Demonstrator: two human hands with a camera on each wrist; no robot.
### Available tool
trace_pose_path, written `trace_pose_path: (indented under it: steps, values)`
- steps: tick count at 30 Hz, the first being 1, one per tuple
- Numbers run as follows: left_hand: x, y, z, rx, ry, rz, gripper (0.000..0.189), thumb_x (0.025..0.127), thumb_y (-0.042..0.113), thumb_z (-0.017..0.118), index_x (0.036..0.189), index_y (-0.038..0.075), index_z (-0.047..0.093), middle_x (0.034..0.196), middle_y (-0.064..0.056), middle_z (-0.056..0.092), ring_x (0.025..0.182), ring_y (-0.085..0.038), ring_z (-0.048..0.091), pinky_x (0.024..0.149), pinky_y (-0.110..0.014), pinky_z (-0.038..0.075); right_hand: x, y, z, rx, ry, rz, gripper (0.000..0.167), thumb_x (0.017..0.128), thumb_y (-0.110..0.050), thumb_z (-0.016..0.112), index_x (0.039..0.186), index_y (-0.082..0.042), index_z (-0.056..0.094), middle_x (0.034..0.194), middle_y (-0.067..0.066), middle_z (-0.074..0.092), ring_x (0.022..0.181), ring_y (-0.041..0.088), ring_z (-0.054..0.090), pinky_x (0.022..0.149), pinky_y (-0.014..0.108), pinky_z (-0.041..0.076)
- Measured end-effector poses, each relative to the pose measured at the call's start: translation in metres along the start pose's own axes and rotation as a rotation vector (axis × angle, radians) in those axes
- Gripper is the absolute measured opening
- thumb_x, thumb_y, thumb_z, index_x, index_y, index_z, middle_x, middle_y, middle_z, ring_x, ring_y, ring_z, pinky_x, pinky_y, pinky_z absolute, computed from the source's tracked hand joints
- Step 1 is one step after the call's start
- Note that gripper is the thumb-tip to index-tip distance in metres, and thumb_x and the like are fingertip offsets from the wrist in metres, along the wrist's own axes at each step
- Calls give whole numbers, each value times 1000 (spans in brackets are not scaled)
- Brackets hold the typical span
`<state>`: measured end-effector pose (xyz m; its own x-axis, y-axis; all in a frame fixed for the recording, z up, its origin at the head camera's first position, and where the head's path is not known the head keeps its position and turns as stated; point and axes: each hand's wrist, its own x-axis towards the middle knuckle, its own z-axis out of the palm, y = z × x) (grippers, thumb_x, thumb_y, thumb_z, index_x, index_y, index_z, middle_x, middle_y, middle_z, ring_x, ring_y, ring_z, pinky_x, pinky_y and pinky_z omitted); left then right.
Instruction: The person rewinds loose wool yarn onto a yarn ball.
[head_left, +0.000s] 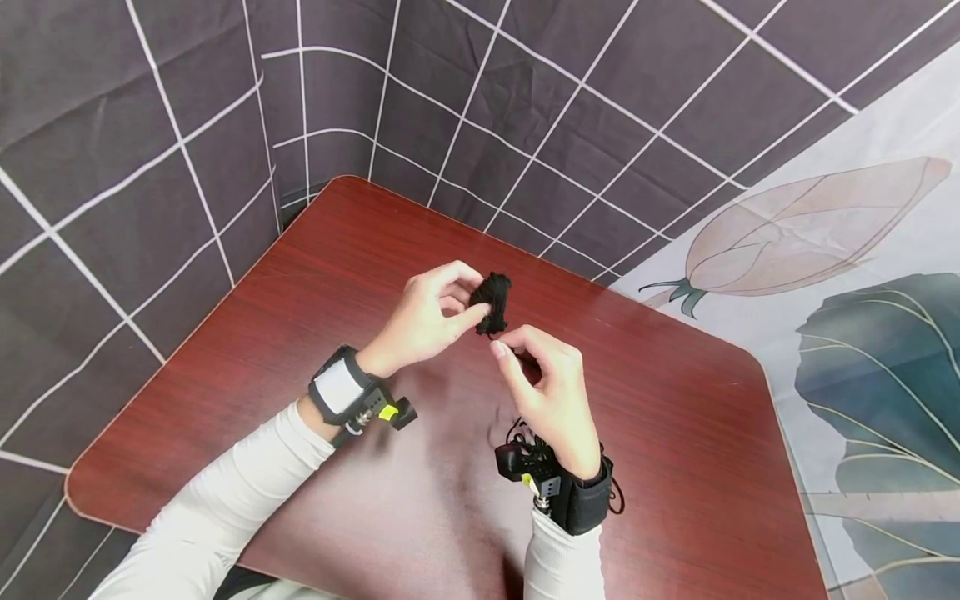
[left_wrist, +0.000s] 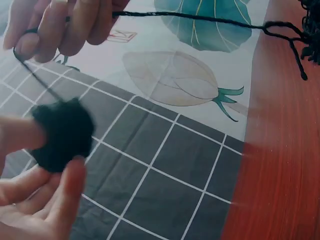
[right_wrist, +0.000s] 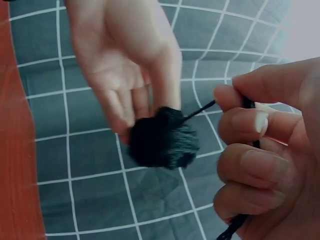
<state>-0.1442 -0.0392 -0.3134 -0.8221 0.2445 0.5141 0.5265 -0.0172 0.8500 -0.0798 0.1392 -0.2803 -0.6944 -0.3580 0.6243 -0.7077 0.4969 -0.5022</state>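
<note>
My left hand (head_left: 431, 312) pinches a small ball of black yarn (head_left: 492, 302) between thumb and fingers, above the wooden table. A single black strand (right_wrist: 200, 110) leads from the ball to my right hand (head_left: 551, 383), which pinches it between thumb and index finger. The other right fingers curl over the strand, and it comes out below them in the right wrist view. In the left wrist view the yarn ball (left_wrist: 65, 135) is blurred, and the strand (left_wrist: 190, 16) runs on from the right hand to a loose black tangle (left_wrist: 312, 30).
The reddish-brown table (head_left: 675, 433) has rounded corners. A tangle of black yarn (head_left: 536, 450) lies under my right wrist, partly hidden by the wrist camera (head_left: 513, 461). Dark grid-patterned cloth (head_left: 480, 108) stands behind, and a leaf-print cloth (head_left: 810, 233) on the right.
</note>
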Motion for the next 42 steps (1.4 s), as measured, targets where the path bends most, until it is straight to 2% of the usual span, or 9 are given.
trace_pose_path:
  steps: [3, 10, 13, 17, 24, 30, 34, 38, 42]
  values:
    - [-1, -1, 1, -11, -159, -20, 21, 84, 3, 72, 102, 5, 62, 95, -3, 63, 78, -13, 64, 72, -27, 55, 0, 0, -6, -2, 64, 1, 10, 91, -11, 64, 81, -12, 65, 68, -7, 49, 55, 8, 41, 49, 22, 32]
    - [-3, 0, 2, -235, -556, -40, 19, 86, 1, 67, 105, 2, 61, 97, -7, 62, 79, -20, 65, 74, -35, 55, -1, 6, -14, 46, 198, 0, 11, 84, 3, 70, 81, -6, 64, 66, -2, 52, 55, 8, 40, 48, 22, 31]
    - [-3, 2, 1, -314, -630, -21, 20, 87, 0, 65, 106, 0, 60, 99, -9, 61, 77, -24, 64, 72, -36, 55, -2, 9, -14, 76, 215, 0, 10, 84, 6, 68, 82, -3, 64, 66, 0, 52, 54, 8, 41, 48, 22, 31]
    - [-3, 4, -1, -426, -656, 0, 21, 86, -4, 61, 107, -4, 59, 100, -13, 61, 80, -29, 62, 73, -37, 54, -1, 13, -13, 115, 238, 12, 8, 88, 6, 64, 84, -1, 65, 68, 3, 56, 53, 9, 41, 47, 22, 31]
    - [-3, 5, -2, -542, -549, 21, 24, 85, -11, 58, 109, -12, 55, 104, -17, 58, 89, -32, 61, 79, -35, 53, 1, 18, -9, 156, 239, 54, 9, 91, 3, 61, 86, -3, 66, 68, 5, 55, 52, 10, 40, 46, 23, 30]
    - [-3, 5, -1, -570, -272, 39, 25, 87, -11, 56, 112, -14, 53, 109, -19, 59, 100, -32, 61, 87, -38, 51, 1, 25, 6, 131, 175, 67, 11, 93, 1, 58, 86, -3, 66, 63, 1, 47, 47, 10, 35, 43, 24, 27]
    - [-2, 5, -1, -582, -81, 6, 27, 89, -13, 54, 116, -13, 52, 112, -19, 58, 105, -30, 59, 91, -36, 49, 3, 26, 16, 85, 90, 52, 14, 95, -4, 57, 87, -8, 67, 62, -2, 44, 47, 10, 34, 43, 26, 27]
    - [0, 7, -1, -552, 48, -14, 27, 89, -11, 56, 116, -12, 53, 111, -20, 59, 102, -28, 59, 89, -34, 50, 4, 21, 20, 35, 24, 28, 14, 97, -13, 57, 87, -12, 67, 63, -6, 45, 49, 10, 36, 45, 25, 29]
    - [1, 6, -1, -418, 120, -6, 25, 87, -8, 62, 111, -9, 56, 103, -17, 60, 89, -26, 62, 79, -30, 53, 4, 13, 18, 23, 7, 23, 14, 96, -18, 59, 85, -14, 66, 66, -7, 46, 53, 11, 39, 48, 25, 31]
